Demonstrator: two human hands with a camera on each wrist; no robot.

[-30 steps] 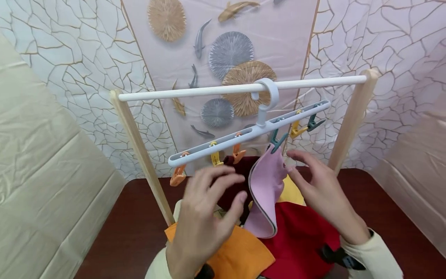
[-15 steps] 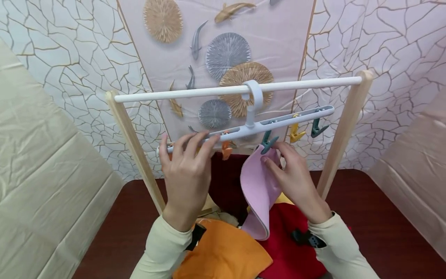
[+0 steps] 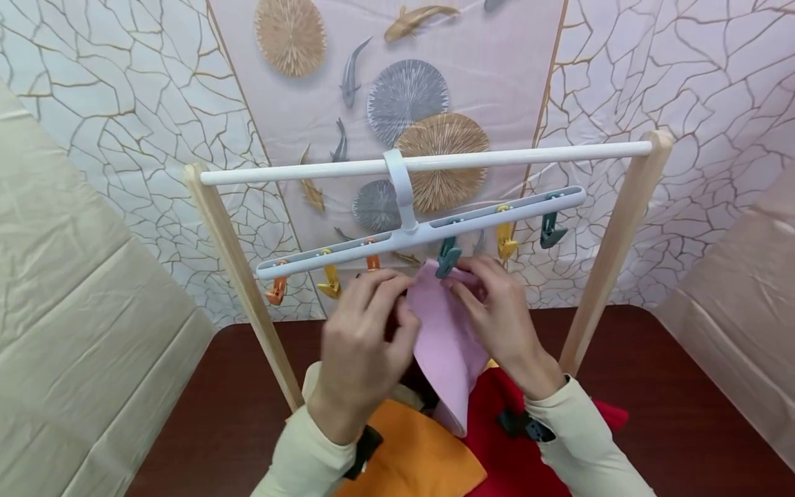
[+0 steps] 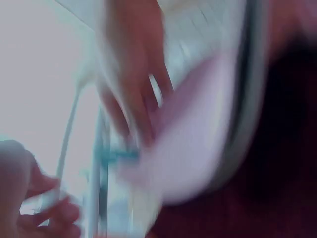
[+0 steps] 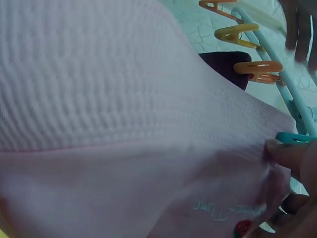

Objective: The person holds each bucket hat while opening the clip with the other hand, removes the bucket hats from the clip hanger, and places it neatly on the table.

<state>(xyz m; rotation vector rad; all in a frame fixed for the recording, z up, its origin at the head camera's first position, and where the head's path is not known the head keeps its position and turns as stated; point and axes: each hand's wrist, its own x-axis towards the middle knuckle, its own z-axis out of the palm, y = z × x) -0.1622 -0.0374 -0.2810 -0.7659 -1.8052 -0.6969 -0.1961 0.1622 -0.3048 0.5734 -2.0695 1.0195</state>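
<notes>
A pink hat (image 3: 444, 331) with a stitched brim hangs from a dark teal clothespin (image 3: 448, 257) on the pale blue clip hanger (image 3: 413, 238). My right hand (image 3: 499, 321) pinches the hat beside that clothespin. In the right wrist view, the thumb (image 5: 287, 154) presses on the hat's fabric, above white lettering and a red print. My left hand (image 3: 366, 338) is left of the hat with its fingers bent and blurred. In the left wrist view, its fingers (image 4: 49, 208) appear apart from the hat.
The hanger hooks over a white rod (image 3: 528, 157) between wooden posts (image 3: 239, 276). Other clothespins, orange (image 3: 277, 290), yellow (image 3: 506, 241) and dark green (image 3: 551, 231), hang along it. Dark maroon fabric (image 5: 225, 67) hangs from an orange clip. Orange cloth (image 3: 422, 449) and red cloth (image 3: 512, 442) lie in front.
The hanger slid left along the rod. My right hand reached in and took hold of the pink hat near its clip. My left hand went up to the hanger, then came down beside the hat.
</notes>
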